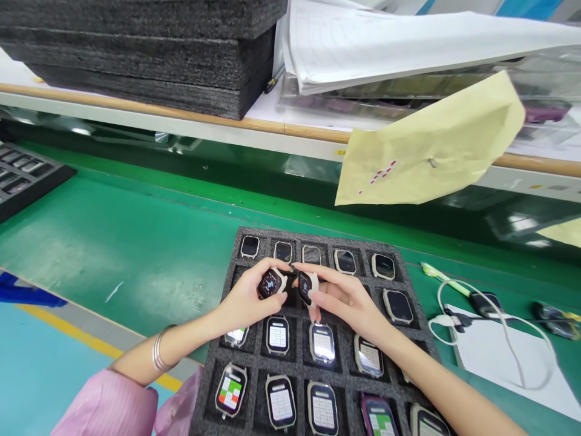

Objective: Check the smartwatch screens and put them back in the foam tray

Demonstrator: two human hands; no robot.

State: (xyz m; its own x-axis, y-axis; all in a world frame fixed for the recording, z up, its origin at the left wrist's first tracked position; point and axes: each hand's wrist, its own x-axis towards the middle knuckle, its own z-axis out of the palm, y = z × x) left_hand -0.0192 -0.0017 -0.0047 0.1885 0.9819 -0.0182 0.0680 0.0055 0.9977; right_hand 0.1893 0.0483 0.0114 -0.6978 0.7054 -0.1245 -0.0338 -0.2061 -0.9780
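Observation:
Pinched in my left hand [254, 292] is a smartwatch body [271, 283] without a strap, its dark screen showing a small blue-white picture. A similar watch body [307, 287], tilted on edge, is gripped between the thumb and fingers of my right hand [341, 295]. Both are held close together above a black foam tray [259, 318] with square pockets. Several strapless watches sit in those pockets. The far row has dark screens, such as the watch [345, 261]; nearer ones are lit, like the watch [278, 335]. One near watch [380, 416] has a purple case. My hands hide some middle pockets.
Black foam trays [136, 60] are stacked on the shelf [181, 115], beside papers [385, 45] and clear plastic boxes. A yellow paper [422, 151] hangs over its edge. A white cable [503, 321], a green pen [442, 278] and a white sheet [508, 363] lie right; another foam tray [27, 188] lies left.

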